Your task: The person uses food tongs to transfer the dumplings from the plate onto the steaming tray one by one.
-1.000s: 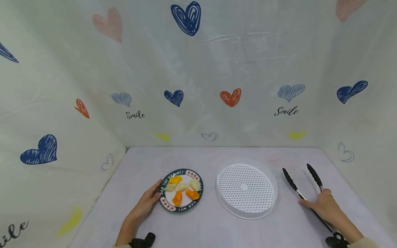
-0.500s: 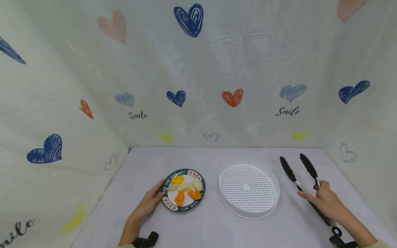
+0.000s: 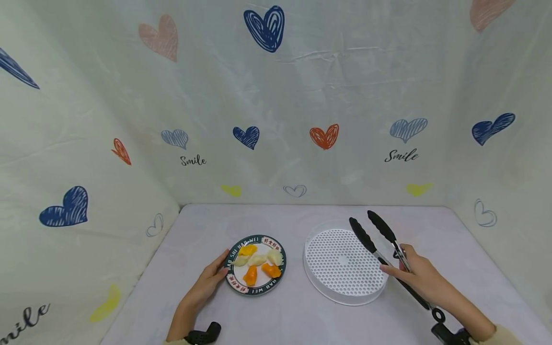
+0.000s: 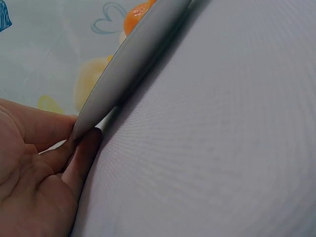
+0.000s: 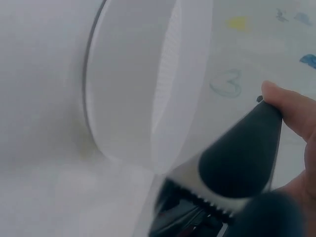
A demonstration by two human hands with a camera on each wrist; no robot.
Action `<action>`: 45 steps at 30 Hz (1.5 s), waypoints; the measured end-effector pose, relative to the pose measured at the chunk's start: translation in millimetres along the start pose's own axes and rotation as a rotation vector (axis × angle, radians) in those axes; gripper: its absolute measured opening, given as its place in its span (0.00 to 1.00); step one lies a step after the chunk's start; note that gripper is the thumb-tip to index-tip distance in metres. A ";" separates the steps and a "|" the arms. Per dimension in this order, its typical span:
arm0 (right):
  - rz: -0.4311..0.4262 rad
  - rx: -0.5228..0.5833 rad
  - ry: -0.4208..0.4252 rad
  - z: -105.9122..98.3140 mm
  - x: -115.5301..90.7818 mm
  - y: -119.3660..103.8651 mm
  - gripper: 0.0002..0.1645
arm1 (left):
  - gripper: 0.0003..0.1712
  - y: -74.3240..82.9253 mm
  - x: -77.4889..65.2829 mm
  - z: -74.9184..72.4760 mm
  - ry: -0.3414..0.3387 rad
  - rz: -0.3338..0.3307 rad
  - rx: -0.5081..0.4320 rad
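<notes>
On the left of the head view, my left hand (image 3: pixel 206 280) holds the edge of a round plate (image 3: pixel 258 290) with a dark green lettered rim. In the left wrist view its thumb and fingers pinch the plate's edge (image 4: pixel 123 69) close over the table. Several dumplings lie on the plate: pale ones (image 3: pixel 257 259), orange ones (image 3: pixel 250 276) and a yellow one (image 3: pixel 247 250). My right hand (image 3: pixel 420 278) grips black-and-steel tongs (image 3: pixel 405 282). Their black tips are spread apart and overlap the right edge of a white round steamer tray (image 3: pixel 340 261) full of small holes.
A white cloth covers the table (image 3: pixel 293 321). Behind it hangs a pale curtain (image 3: pixel 276 96) printed with hearts and the word "Smile". The tray's raised side wall (image 5: pixel 123 84) shows close by in the right wrist view. A black strap-on device (image 3: pixel 202 334) sits at my left wrist.
My right hand has lifted the tongs and carried them left, from the table's right side to over the tray's edge; the tips have drawn closer together. My left hand stays on the plate.
</notes>
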State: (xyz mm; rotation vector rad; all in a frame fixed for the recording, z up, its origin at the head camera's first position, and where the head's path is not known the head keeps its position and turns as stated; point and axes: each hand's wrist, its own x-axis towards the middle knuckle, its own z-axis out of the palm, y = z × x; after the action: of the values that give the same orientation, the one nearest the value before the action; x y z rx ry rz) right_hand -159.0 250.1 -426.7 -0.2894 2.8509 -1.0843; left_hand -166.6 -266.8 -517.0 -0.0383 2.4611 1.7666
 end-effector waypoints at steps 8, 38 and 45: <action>-0.165 0.107 -0.073 19.8 16.0 -32.1 0.49 | 0.32 -0.1 -0.4 -1.0 0.015 -0.001 0.019; -0.428 -0.208 -0.428 96.3 56.9 -109.6 0.49 | 0.32 -3.8 1.7 -1.7 -0.010 -0.001 0.021; -0.424 -0.265 -0.462 107.8 61.4 -115.6 0.47 | 0.32 -3.8 1.9 -2.2 -0.017 0.008 0.021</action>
State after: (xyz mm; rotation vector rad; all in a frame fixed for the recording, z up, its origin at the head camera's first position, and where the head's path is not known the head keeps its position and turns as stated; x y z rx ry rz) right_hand -187.1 82.9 -430.7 -1.0485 2.5521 -0.5692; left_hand -168.3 -270.0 -520.1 -0.0117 2.4708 1.7373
